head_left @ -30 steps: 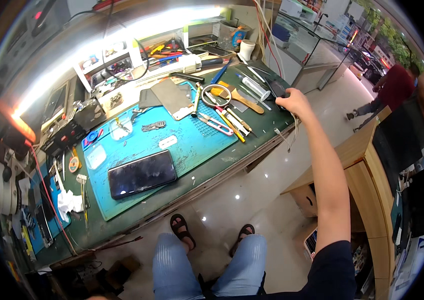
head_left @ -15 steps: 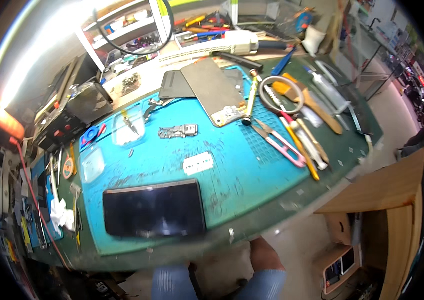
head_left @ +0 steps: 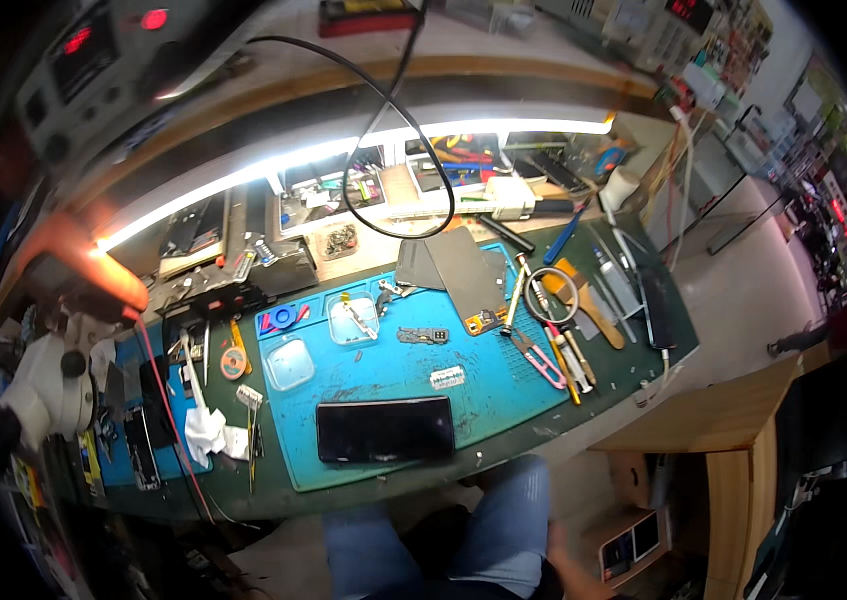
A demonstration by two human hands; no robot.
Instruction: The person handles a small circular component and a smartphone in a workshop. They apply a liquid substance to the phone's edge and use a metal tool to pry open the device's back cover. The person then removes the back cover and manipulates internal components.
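My left hand is out of view. Part of my right forearm and hand (head_left: 566, 562) hangs low beside my right thigh, away from the bench; its fingers cannot be made out. On the blue work mat (head_left: 504, 410) lies a dark-screened phone (head_left: 384, 430), near the front edge. Behind it are a flat white razor blade (head_left: 449, 377) and a small grey phone part (head_left: 424, 336). A clear plastic box (head_left: 354, 322) with small parts stands at the mat's back left, near a second clear tray (head_left: 291, 364). A grey phone panel (head_left: 468, 275) lies at the back.
Pink-handled scissors (head_left: 546, 368), a roll of tape (head_left: 576, 302) and a wooden-handled brush (head_left: 606, 328) lie on the right. White tissue (head_left: 206, 432) sits on the left. An orange lamp (head_left: 94, 265) and a black cable loop (head_left: 451, 200) overhang the bench.
My view has tilted up and shifted, so the bench sits lower and to the right, showing the shelf above. Part of my right arm now shows beside my thigh. The phone stays on the mat.
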